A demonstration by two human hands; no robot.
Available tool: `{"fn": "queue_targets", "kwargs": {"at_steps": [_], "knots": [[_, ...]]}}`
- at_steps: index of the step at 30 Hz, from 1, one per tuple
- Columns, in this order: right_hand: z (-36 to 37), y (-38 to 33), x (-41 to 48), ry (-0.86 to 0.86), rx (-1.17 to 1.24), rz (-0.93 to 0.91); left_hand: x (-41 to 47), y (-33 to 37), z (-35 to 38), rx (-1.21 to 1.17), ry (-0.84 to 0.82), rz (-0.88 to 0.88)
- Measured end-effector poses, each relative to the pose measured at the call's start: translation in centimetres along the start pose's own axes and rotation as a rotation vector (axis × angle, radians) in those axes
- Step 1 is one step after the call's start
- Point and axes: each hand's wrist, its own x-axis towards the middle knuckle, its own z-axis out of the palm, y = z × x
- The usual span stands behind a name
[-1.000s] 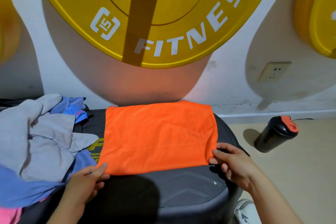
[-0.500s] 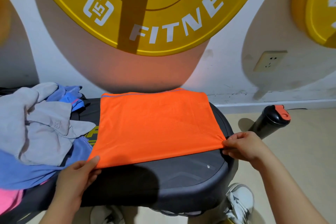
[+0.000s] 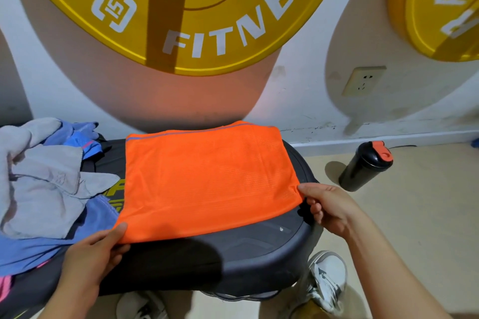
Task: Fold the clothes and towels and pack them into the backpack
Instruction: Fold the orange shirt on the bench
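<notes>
- White wall with a big yellow round plate [image 3: 207, 33] stands behind a dark padded bench [image 3: 233, 254].
- A flat orange mesh cloth [image 3: 207, 184] lies folded on the bench, just beside a pile of grey and blue clothes [image 3: 44, 184].
- The left hand [image 3: 96, 254] pinches its near left corner and the right hand [image 3: 329, 207] pinches its near right corner, so both grips are clamped on the cloth.
- Since a second ago the hands have pulled the near edge wider, and the cloth looks smoother.
- Another fold probably comes next. I can't spot a backpack yet.

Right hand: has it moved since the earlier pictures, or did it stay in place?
Yes. The right hand, pinching the orange shirt, has moved right, out to the bench end and closer to the black shaker bottle.
</notes>
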Motion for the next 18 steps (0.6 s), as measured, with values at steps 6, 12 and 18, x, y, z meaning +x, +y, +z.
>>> {"fn": "queue_targets", "kwargs": {"at_steps": [6, 12, 18], "knots": [[-0.3, 0.7, -0.1, 0.137, -0.069, -0.084, -0.2, -0.2, -0.2, -0.034, -0.002, -0.012], [-0.5, 1.2, -0.6, 0.125, -0.181, -0.118, -0.6, 0.0, -0.3, 0.012, -0.026, -0.014], [-1.1, 1.7, -0.9, 0.09, -0.403, -0.165, -0.6, -0.1, -0.6, 0.034, -0.027, -0.021]]}}
